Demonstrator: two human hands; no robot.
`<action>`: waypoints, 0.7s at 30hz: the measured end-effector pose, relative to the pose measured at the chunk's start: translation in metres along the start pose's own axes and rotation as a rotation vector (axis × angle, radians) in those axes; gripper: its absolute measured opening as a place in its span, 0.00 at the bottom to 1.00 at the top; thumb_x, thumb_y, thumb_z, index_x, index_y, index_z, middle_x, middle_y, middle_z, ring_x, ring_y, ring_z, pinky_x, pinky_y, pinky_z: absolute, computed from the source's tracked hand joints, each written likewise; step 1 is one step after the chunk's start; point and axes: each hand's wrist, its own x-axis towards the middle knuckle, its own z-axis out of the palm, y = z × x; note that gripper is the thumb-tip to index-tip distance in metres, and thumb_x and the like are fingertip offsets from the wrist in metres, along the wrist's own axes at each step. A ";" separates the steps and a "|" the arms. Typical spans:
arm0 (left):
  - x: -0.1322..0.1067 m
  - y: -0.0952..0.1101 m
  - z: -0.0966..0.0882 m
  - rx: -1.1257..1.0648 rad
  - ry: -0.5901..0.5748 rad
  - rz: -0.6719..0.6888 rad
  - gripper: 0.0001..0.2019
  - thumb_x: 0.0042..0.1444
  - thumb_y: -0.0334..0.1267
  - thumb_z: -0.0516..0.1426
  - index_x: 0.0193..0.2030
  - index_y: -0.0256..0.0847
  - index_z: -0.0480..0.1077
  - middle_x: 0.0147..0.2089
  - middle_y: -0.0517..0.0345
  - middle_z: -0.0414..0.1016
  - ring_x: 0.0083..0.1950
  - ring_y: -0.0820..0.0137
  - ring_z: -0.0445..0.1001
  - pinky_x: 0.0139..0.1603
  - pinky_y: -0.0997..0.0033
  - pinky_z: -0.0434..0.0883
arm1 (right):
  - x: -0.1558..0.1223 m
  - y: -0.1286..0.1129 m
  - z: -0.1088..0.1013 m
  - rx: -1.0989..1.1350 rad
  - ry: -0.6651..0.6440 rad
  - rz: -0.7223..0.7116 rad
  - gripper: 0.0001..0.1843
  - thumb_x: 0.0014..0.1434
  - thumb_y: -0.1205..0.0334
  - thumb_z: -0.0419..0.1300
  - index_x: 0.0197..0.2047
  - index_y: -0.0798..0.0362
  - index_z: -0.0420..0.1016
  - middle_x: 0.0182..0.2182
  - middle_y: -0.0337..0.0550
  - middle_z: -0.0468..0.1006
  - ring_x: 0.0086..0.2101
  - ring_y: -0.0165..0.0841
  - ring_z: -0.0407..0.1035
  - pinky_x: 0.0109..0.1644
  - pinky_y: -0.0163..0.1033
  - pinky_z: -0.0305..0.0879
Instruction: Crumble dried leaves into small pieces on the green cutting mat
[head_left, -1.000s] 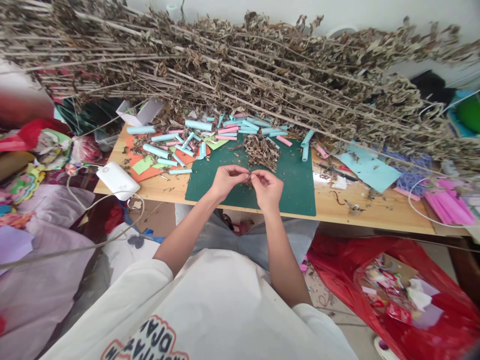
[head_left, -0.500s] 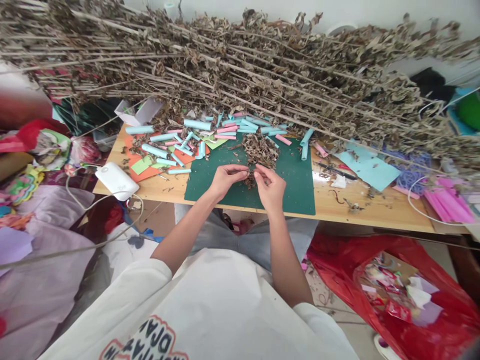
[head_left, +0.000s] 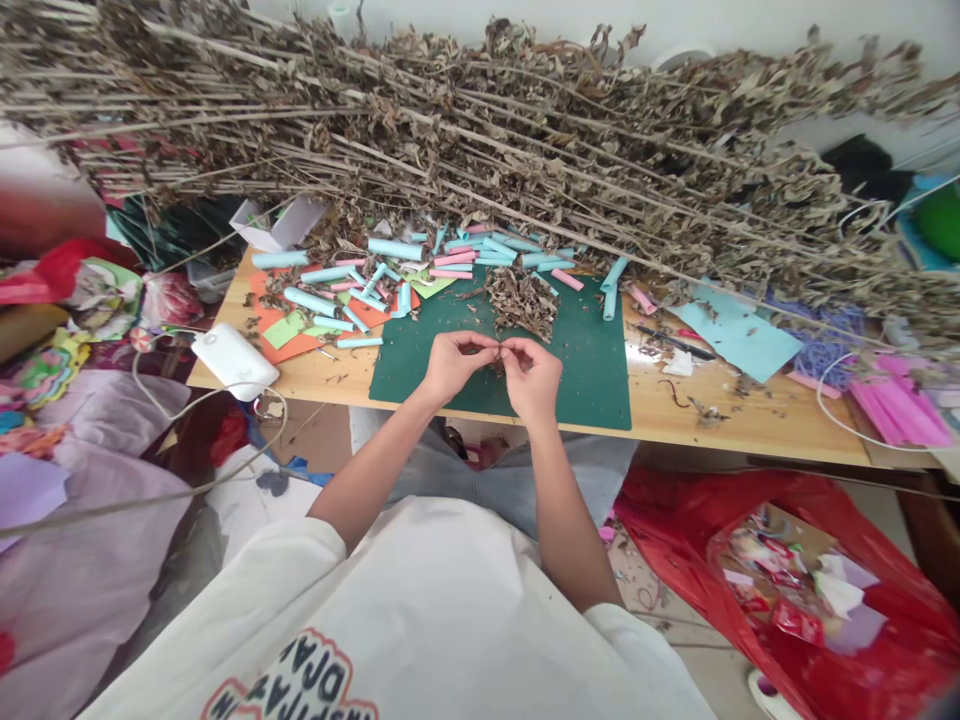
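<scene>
Over the green cutting mat (head_left: 409, 375), my left hand (head_left: 454, 366) and my right hand (head_left: 534, 378) meet fingertip to fingertip. Both are closed in a pinch on small brown dried leaf bits (head_left: 499, 368), which the fingers mostly hide. Just beyond them a heap of crumbled dried leaves (head_left: 523, 303) lies on the mat. Rolled blue paper tubes (head_left: 395, 249) and pink paper tubes (head_left: 567, 279) are scattered along the mat's far edge and to its left.
Long bundles of dried stalks (head_left: 420, 120) span the table's back. A white power bank (head_left: 235, 361) with a cable sits at the left edge. Right of the mat lie a dark pen-like tool (head_left: 679, 343) and blue paper (head_left: 739, 330). A red bag (head_left: 675, 520) of scraps stands at lower right.
My hands have drawn together, so the fingertips now touch. The right hand has shifted slightly left and its fingers have curled more. The leaf heap has stayed in place.
</scene>
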 end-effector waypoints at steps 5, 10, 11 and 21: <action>0.002 -0.002 0.000 -0.164 0.030 -0.067 0.15 0.36 0.40 0.71 0.32 0.36 0.79 0.30 0.55 0.80 0.32 0.71 0.77 0.42 0.67 0.75 | 0.002 0.008 0.011 0.227 0.091 0.154 0.12 0.55 0.52 0.60 0.35 0.53 0.74 0.28 0.42 0.79 0.29 0.33 0.74 0.38 0.39 0.74; 0.004 -0.003 -0.007 -0.223 0.060 -0.103 0.16 0.36 0.41 0.72 0.33 0.37 0.79 0.31 0.57 0.80 0.33 0.73 0.77 0.46 0.66 0.75 | 0.002 0.010 0.000 -0.006 0.163 0.068 0.11 0.59 0.56 0.56 0.38 0.53 0.76 0.32 0.45 0.80 0.33 0.34 0.74 0.42 0.40 0.72; 0.004 -0.003 -0.008 -0.232 0.061 -0.103 0.16 0.36 0.40 0.72 0.33 0.37 0.79 0.32 0.57 0.80 0.34 0.73 0.77 0.46 0.66 0.75 | 0.002 0.009 -0.002 -0.078 0.161 0.020 0.11 0.60 0.58 0.55 0.39 0.53 0.77 0.34 0.46 0.80 0.35 0.35 0.74 0.44 0.41 0.72; 0.003 -0.001 -0.004 -0.201 -0.030 -0.080 0.15 0.38 0.41 0.71 0.35 0.38 0.80 0.37 0.54 0.81 0.37 0.69 0.78 0.48 0.65 0.75 | 0.002 -0.008 -0.009 -0.126 -0.042 -0.143 0.13 0.61 0.56 0.57 0.46 0.49 0.79 0.43 0.46 0.81 0.40 0.36 0.75 0.45 0.41 0.74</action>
